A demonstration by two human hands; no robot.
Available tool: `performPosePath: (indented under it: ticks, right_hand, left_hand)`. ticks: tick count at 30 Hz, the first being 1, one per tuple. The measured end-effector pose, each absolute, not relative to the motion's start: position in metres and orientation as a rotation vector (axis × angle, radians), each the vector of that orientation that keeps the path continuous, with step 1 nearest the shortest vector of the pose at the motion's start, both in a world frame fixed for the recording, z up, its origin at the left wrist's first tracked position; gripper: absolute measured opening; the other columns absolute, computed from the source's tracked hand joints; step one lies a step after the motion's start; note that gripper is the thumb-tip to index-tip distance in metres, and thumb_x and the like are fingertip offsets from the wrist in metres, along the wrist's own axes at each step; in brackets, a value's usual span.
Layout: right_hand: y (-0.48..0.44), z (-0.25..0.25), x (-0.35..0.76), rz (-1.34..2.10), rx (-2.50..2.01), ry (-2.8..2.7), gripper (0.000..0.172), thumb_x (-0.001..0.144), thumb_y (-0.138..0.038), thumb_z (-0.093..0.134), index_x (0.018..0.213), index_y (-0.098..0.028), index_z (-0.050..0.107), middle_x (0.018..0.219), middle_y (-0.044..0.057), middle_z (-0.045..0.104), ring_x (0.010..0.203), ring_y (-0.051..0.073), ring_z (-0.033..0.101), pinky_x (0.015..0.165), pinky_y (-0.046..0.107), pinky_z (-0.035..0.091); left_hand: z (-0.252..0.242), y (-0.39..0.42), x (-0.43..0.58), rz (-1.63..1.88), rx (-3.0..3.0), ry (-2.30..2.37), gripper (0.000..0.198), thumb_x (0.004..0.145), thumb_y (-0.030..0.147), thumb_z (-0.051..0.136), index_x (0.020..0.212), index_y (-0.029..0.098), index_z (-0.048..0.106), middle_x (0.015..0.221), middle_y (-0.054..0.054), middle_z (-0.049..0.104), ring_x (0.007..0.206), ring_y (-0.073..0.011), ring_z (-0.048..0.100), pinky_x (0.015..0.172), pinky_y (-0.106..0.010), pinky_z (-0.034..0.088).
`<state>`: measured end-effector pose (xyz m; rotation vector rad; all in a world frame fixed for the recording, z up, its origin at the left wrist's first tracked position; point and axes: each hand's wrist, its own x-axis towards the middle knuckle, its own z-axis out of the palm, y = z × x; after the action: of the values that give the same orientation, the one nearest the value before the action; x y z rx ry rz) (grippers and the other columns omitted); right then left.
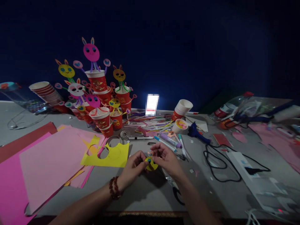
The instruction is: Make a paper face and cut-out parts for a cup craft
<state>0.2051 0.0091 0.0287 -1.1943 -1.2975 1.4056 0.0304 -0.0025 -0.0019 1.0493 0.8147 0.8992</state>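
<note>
Between my two hands is a small round yellow paper face (151,164) with short ears on top and dark blue-green eyes. My left hand (134,167) pinches its left edge; a beaded bracelet (114,187) is on that wrist. On the opposite side, my right hand (165,157) holds the face by its right edge, with thumb and fingers over it. Scissors (177,193) lie partly under my right forearm. Just behind the hands are a blue marker (159,140) and a purple marker (170,140).
Stacked red cups (100,117) bearing paper faces stand at back left. Pink sheets (53,162) and cut yellow paper (119,155) lie left. Right are a blue glue gun (197,132), its black cord, a white power strip (248,181) and a bottle (228,107).
</note>
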Motion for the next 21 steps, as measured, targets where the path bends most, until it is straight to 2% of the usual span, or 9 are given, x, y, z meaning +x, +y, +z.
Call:
performPosePath:
  ticks: [6, 9, 11, 12, 14, 16, 21]
  right_hand:
    - [0.007, 0.030, 0.204, 1.414, -1.205, -1.332, 0.028, 0.070, -0.018, 0.070, 0.097, -0.022, 0.061, 0.083, 0.000, 0.065, 0.074, 0.016, 0.059, 0.069, 0.028, 0.045]
    - [0.009, 0.034, 0.211, 1.390, -1.189, -1.384, 0.033, 0.076, -0.027, 0.070, 0.107, -0.022, 0.059, 0.099, 0.005, 0.068, 0.081, 0.018, 0.060, 0.070, 0.029, 0.047]
    - [0.012, 0.032, 0.218, 1.278, -1.251, -1.436, 0.030, 0.082, -0.033, 0.065, 0.110, -0.023, 0.059, 0.110, 0.007, 0.066, 0.086, 0.019, 0.060, 0.070, 0.030, 0.048]
    - [0.013, 0.029, 0.221, 1.191, -1.323, -1.489, 0.025, 0.085, -0.034, 0.061, 0.107, -0.023, 0.060, 0.109, 0.007, 0.066, 0.085, 0.019, 0.060, 0.068, 0.030, 0.048]
    - [0.012, 0.020, 0.225, 1.009, -1.499, -1.684, 0.012, 0.087, -0.030, 0.058, 0.096, -0.023, 0.063, 0.095, 0.004, 0.067, 0.078, 0.019, 0.060, 0.066, 0.030, 0.046]
    - [0.009, 0.009, 0.224, 0.842, -1.604, -1.955, 0.006, 0.087, -0.024, 0.058, 0.087, -0.022, 0.064, 0.086, 0.003, 0.067, 0.078, 0.021, 0.060, 0.069, 0.032, 0.045]
    - [0.002, -0.005, 0.203, 0.491, -1.799, -2.195, 0.013, 0.088, -0.016, 0.055, 0.097, -0.019, 0.063, 0.102, 0.011, 0.067, 0.098, 0.028, 0.059, 0.085, 0.036, 0.042]
  left_hand:
    - [0.000, -0.003, 0.031, 0.950, 1.188, 0.857, 0.034, 0.083, 0.047, 0.067, 0.077, 0.017, 0.052, 0.073, 0.001, 0.051, 0.067, -0.0123, 0.046, 0.063, -0.022, 0.037]
    - [-0.002, 0.000, 0.029, 0.973, 1.160, 0.862, 0.033, 0.083, 0.046, 0.067, 0.076, 0.017, 0.052, 0.071, 0.001, 0.051, 0.066, -0.0118, 0.045, 0.061, -0.022, 0.036]
    - [-0.003, 0.003, 0.026, 1.029, 1.072, 0.890, 0.030, 0.081, 0.042, 0.069, 0.077, 0.017, 0.052, 0.071, 0.002, 0.051, 0.064, -0.0110, 0.045, 0.059, -0.021, 0.037]
    - [-0.004, 0.005, 0.024, 1.065, 1.019, 0.910, 0.029, 0.081, 0.041, 0.069, 0.079, 0.018, 0.052, 0.071, 0.002, 0.051, 0.063, -0.0106, 0.046, 0.058, -0.020, 0.037]
    - [-0.005, 0.009, 0.020, 1.133, 0.937, 0.946, 0.027, 0.081, 0.039, 0.069, 0.081, 0.019, 0.052, 0.072, 0.003, 0.050, 0.062, -0.0102, 0.047, 0.057, -0.020, 0.039]
    - [-0.006, 0.013, 0.018, 1.179, 0.910, 0.963, 0.026, 0.082, 0.039, 0.067, 0.082, 0.019, 0.051, 0.072, 0.004, 0.050, 0.063, -0.0102, 0.049, 0.058, -0.020, 0.041]
    - [-0.007, 0.014, 0.018, 1.192, 0.908, 0.969, 0.027, 0.080, 0.040, 0.069, 0.082, 0.020, 0.051, 0.070, 0.005, 0.051, 0.060, -0.0095, 0.050, 0.057, -0.019, 0.042]
